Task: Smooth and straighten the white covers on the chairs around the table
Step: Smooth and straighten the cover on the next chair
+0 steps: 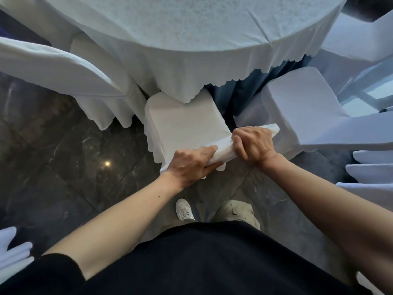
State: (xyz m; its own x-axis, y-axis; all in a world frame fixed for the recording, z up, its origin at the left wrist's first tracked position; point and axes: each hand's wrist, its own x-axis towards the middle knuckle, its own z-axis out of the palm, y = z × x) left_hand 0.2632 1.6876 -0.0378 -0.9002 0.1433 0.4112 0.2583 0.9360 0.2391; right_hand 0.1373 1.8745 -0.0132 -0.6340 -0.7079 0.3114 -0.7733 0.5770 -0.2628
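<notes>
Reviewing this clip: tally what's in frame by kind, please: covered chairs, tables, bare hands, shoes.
Covered chairs: 3 clearly seen, the middle chair, the left chair, the right chair; white shapes at the frame edges cannot be identified
Tables: 1, the round table
Bare hands: 2, left hand, right hand
Shoes: 1, white shoe
Total: 7

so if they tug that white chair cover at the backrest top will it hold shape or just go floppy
Probably floppy: the white fabric chair cover bunches where the right hand clenches it, and its scalloped hem hangs in soft folds. It looks light and thin, so it would likely shift easily under the left hand. Over the seat it lies smooth, so it may be slightly stretchy and settle back.
</notes>
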